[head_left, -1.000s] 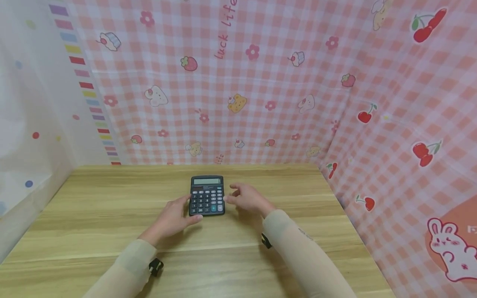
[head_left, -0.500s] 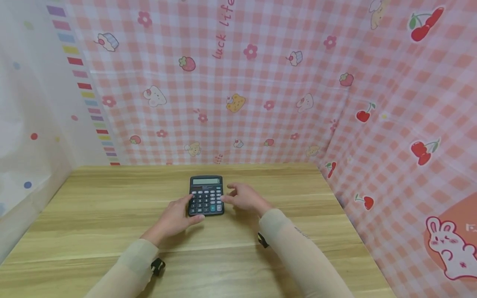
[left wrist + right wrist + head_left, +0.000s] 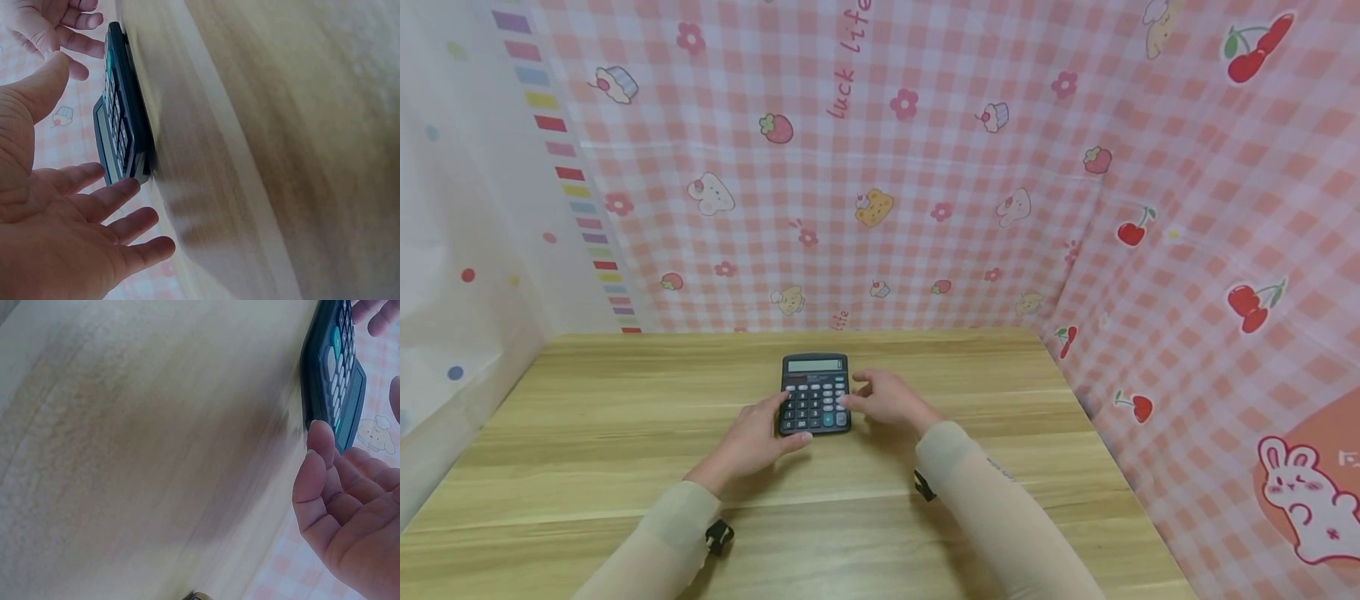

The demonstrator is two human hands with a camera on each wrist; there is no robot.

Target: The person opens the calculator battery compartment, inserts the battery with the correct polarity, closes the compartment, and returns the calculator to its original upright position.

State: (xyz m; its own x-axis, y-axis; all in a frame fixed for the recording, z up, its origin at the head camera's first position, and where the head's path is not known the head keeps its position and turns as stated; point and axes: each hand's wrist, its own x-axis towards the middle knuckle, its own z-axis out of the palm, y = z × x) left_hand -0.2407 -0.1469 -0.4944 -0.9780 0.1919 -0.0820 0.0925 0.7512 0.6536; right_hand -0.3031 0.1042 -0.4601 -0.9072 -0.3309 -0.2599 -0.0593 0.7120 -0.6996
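The calculator (image 3: 816, 394) is lying face-up on the bench (image 3: 820, 517) between the hands. The left hand (image 3: 752, 437) is hovering at its left edge, grip spread; the right hand (image 3: 891, 398) is holding nothing, grip loosely curved, one fingertip (image 3: 845, 402) perhaps touching keys (image 3: 829, 399).

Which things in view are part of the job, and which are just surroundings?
Job, by the look of it:
- calculator
- left hand, at its left edge
- right hand, at its right edge

Surroundings:
- table, under the calculator
- checked cloth, behind
- dotted cloth, left side
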